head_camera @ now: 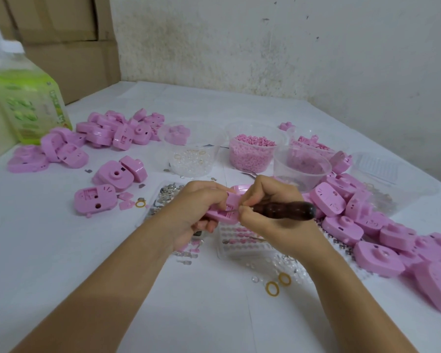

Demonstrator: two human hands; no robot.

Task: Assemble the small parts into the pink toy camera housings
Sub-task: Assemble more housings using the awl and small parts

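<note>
My left hand (196, 207) grips a pink toy camera housing (227, 208) above the middle of the white table. My right hand (267, 212) holds a tool with a dark wooden handle (288, 210), its thin metal tip pushed into the housing's open side. Beneath the hands lie a clear tray of small pink parts (242, 238) and a tray of small metal pieces (166, 193). Loose housings are heaped at the back left (112, 132) and along the right (382, 235).
Clear tubs stand behind the hands: one with clear beads (191, 159), one full of pink pieces (250, 154), another at the right (301, 166). A green-labelled bottle (28, 103) stands far left by cardboard boxes. Yellow rubber bands (278, 284) lie near my right forearm.
</note>
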